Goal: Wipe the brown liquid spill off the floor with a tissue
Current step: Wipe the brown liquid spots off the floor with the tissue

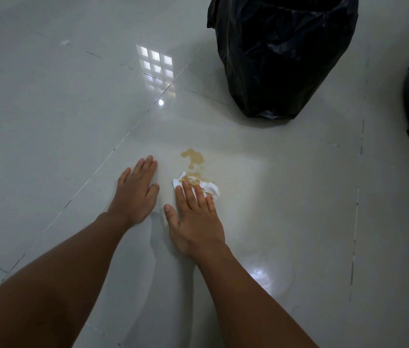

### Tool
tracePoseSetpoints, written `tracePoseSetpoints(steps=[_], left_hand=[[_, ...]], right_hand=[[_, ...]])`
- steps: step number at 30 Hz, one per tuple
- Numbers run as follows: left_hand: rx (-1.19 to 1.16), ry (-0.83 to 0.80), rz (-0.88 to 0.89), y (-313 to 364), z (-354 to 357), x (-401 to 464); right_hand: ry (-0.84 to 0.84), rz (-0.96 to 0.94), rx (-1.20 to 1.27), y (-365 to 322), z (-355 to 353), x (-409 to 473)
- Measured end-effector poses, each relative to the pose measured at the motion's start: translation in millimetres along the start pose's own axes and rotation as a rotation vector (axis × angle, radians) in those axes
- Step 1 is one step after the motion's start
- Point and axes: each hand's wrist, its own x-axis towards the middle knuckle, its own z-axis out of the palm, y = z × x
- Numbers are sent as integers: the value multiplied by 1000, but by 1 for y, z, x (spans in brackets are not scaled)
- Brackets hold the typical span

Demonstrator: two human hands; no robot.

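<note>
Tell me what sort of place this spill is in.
Probably an indoor room in a home or office, though the pictures don't settle which. The floor is glossy pale tile mirroring a gridded window, and a bin lined with a black bag stands just beyond the brown spill.

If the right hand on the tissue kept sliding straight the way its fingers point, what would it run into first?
Most likely the rest of the brown spill, just beyond the tissue under the right hand. Farther on stands the black bin bag, though it may sit right of that line.

Both arms outstretched, left hand [135, 190] and right hand [196, 217] flat, fingers spread
</note>
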Motion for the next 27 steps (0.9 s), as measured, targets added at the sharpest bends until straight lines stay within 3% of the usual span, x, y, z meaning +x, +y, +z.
tracePoseSetpoints(steps=[17, 27], left_hand=[[-6, 37, 9, -1, 4, 0], [19, 138, 35, -2, 9, -1]], right_hand=[[-41, 41, -5, 5, -18, 26], [-103, 31, -5, -3, -30, 25]])
